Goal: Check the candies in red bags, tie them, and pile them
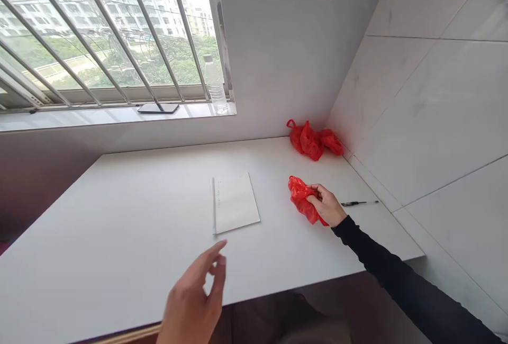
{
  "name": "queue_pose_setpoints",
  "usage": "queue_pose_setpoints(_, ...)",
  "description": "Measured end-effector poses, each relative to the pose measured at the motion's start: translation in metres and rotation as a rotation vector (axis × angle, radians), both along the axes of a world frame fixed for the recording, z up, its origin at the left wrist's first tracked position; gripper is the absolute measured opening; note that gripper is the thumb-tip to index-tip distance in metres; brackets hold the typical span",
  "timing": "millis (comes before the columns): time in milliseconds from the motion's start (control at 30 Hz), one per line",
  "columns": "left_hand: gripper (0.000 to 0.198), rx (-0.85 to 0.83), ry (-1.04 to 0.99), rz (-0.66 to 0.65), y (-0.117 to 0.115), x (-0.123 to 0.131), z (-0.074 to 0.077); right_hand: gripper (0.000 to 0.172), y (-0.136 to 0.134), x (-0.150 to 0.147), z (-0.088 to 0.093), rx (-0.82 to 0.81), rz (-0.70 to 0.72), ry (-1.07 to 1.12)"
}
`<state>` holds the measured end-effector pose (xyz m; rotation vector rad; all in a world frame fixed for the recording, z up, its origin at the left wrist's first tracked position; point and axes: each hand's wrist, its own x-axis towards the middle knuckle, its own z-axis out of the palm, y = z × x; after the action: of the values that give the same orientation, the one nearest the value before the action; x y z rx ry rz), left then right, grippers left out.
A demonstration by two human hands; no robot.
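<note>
Two hands in view, both ours. Right hand (326,205) is closed on a red plastic bag (302,199), thumb on the near side, fingers curled behind; bag is bunched up, one end sticking out to the left past the fingertips, a bit hanging below toward the wrist. Can't tell if it's lifted clear or still resting on the white tabletop (130,211). Left hand (194,293) has nothing in it: half-open, fingers bent, clear gap between thumb and index, over the near edge, slightly blurred. Nearest thing to it is the pale booklet (237,204), flat, small print down its left side, sitting left of the bag we're holding. Second red bundle (311,143) is crumpled in the far right corner against the walls, apart from ours. Black pen (359,203) lies just right of our right hand, near the tiled wall (436,95). Up on the windowsill (194,111): dark phone (159,108) lying flat, clear bottle (215,87) standing at the right end, by the window bars (137,32).
</note>
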<state>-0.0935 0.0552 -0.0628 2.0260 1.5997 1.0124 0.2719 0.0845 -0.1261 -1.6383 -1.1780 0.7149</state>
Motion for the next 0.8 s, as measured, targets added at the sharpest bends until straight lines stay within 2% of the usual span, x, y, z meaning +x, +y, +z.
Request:
queue_pose_setpoints(33,0.030,-0.067,0.031,-0.140,-0.001,0.017,-0.001,0.026,-0.012,-0.011,0.003,-0.001,0.062,0.033)
queue_pose_setpoints(100,0.037,-0.163,0.053,-0.273,0.005,0.054,-0.008,0.031,-0.032,-0.029,0.014,-0.019,0.207,0.086)
queue_pose_setpoints(200,0.052,-0.201,0.069,-0.311,0.016,0.102,-0.030,0.033,-0.049,-0.038,0.031,0.001,0.349,0.005)
queue_pose_setpoints(300,0.062,-0.212,0.096,-0.274,0.020,0.126,-0.054,0.032,-0.043,-0.034,0.032,0.109,0.303,-0.271)
queue_pose_setpoints(367,0.053,-0.207,0.120,-0.233,0.020,0.132,-0.065,0.036,-0.031,-0.031,0.021,0.124,0.297,-0.363)
queue_pose_setpoints(433,0.033,-0.206,0.145,-0.196,0.019,0.131,-0.071,0.039,-0.021,-0.029,0.008,0.098,0.320,-0.376)
queue_pose_setpoints(500,0.017,-0.216,0.170,-0.143,0.021,0.124,-0.072,0.034,-0.016,-0.026,-0.002,0.071,0.319,-0.378)
queue_pose_setpoints(567,0.012,-0.229,0.185,-0.051,0.023,0.112,-0.070,0.025,-0.020,-0.019,-0.004,0.046,0.290,-0.368)
queue_pose_setpoints(633,0.013,-0.217,0.184,0.052,0.025,0.103,-0.065,0.019,-0.027,-0.012,0.000,0.019,0.248,-0.354)
queue_pose_setpoints(700,0.024,-0.160,0.169,0.082,0.025,0.102,-0.059,0.016,-0.033,-0.009,0.007,-0.002,0.236,-0.346)
queue_pose_setpoints(800,0.048,-0.037,0.152,-0.075,0.022,0.116,-0.048,0.024,-0.038,-0.016,0.016,-0.020,0.292,-0.336)
